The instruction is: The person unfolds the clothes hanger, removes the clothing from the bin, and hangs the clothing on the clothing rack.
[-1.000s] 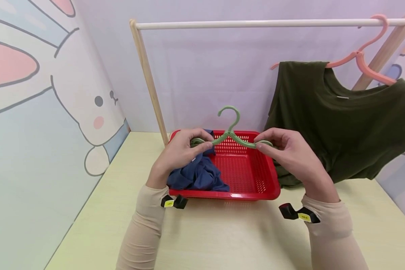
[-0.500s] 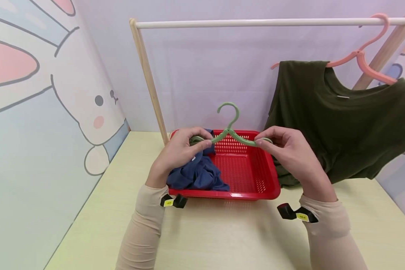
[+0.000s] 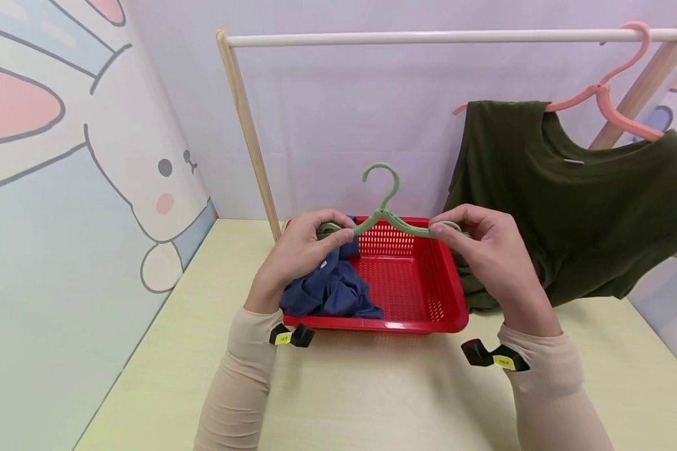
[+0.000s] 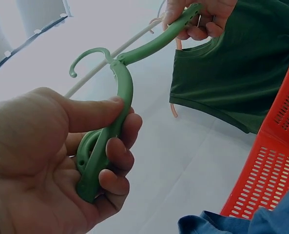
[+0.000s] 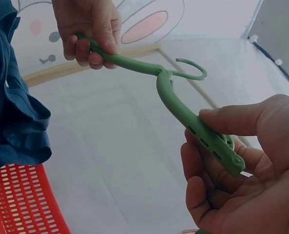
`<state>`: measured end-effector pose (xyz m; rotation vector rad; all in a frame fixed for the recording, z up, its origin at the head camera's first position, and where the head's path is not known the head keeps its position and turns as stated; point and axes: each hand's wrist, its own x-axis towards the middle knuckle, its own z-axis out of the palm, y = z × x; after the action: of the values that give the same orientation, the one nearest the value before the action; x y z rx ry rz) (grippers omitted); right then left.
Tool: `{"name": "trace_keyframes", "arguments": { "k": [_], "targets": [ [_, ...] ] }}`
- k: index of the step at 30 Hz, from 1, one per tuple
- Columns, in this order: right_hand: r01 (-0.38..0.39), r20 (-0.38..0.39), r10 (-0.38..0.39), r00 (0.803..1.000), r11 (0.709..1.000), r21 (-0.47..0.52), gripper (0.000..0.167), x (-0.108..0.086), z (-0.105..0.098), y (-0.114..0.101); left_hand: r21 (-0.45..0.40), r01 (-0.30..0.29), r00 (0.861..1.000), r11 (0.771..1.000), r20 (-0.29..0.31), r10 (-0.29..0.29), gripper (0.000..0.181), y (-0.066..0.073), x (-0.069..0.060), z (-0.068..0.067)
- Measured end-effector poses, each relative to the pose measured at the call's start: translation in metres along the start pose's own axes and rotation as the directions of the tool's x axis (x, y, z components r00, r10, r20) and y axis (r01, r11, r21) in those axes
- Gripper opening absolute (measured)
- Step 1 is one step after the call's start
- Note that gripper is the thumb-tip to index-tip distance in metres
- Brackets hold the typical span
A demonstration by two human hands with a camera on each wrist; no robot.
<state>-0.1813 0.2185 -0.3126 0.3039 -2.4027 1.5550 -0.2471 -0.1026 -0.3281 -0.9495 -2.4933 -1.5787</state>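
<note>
The rack (image 3: 457, 37) is set at the far side, with a green shirt (image 3: 564, 207) hung at its right end. The red basket (image 3: 395, 279) is placed at centre, with blue cloth (image 3: 335, 291) bunched in its left part. The green hanger (image 3: 383, 214) is held over the basket, hook up; its arms are pinched between thumb and fingers by the left hand (image 3: 301, 249) and right hand (image 3: 496, 254). Folded ends are seen in both grips. Unfolding is judged in hand; next, one end would need swinging outward while the other is steadied.
</note>
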Motion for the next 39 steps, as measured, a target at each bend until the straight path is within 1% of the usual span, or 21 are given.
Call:
{"name": "trace_keyframes", "arguments": {
  "k": [5,9,16,22,26,30,33,37,39],
  "targets": [
    [0.020,-0.034,-0.020,0.999,1.000,0.004,0.023,0.002,0.003,0.001,-0.012,0.006,1.000,1.000,-0.016,-0.006,0.011,0.001,-0.001,0.000],
    [0.007,-0.062,-0.008,0.998,1.000,-0.010,0.025,0.002,0.004,0.001,-0.012,0.008,1.000,1.000,-0.019,-0.008,0.011,0.001,-0.001,0.001],
    [0.009,-0.083,-0.009,0.996,1.000,0.003,0.026,0.002,0.007,0.003,-0.010,0.004,1.000,1.000,-0.012,-0.004,0.012,-0.002,0.000,0.001],
    [0.020,-0.125,-0.017,0.992,1.000,0.021,0.026,0.001,0.010,0.004,-0.016,0.003,1.000,1.000,-0.006,-0.003,0.013,-0.002,0.001,0.002],
    [0.047,-0.165,-0.036,0.986,0.997,0.063,0.026,0.001,0.010,0.004,-0.015,0.006,1.000,1.000,-0.008,-0.006,0.013,-0.002,0.002,0.001],
    [0.071,-0.191,-0.046,0.980,0.990,0.126,0.025,0.001,0.006,0.003,-0.011,0.003,1.000,1.000,-0.011,-0.003,0.014,-0.002,0.002,-0.001],
    [0.074,-0.183,-0.044,0.982,0.984,0.164,0.024,0.001,0.003,0.003,-0.026,0.006,1.000,1.000,-0.014,-0.007,0.014,-0.002,0.001,-0.003],
    [0.072,-0.170,-0.041,0.985,0.981,0.182,0.025,0.001,-0.002,0.003,-0.051,0.017,1.000,0.999,-0.021,-0.018,0.014,-0.004,0.000,-0.006],
    [0.074,-0.165,-0.040,0.985,0.975,0.208,0.025,0.001,-0.005,0.004,-0.061,0.020,1.000,0.998,-0.021,-0.021,0.014,-0.004,-0.001,-0.008]
  ]
}}
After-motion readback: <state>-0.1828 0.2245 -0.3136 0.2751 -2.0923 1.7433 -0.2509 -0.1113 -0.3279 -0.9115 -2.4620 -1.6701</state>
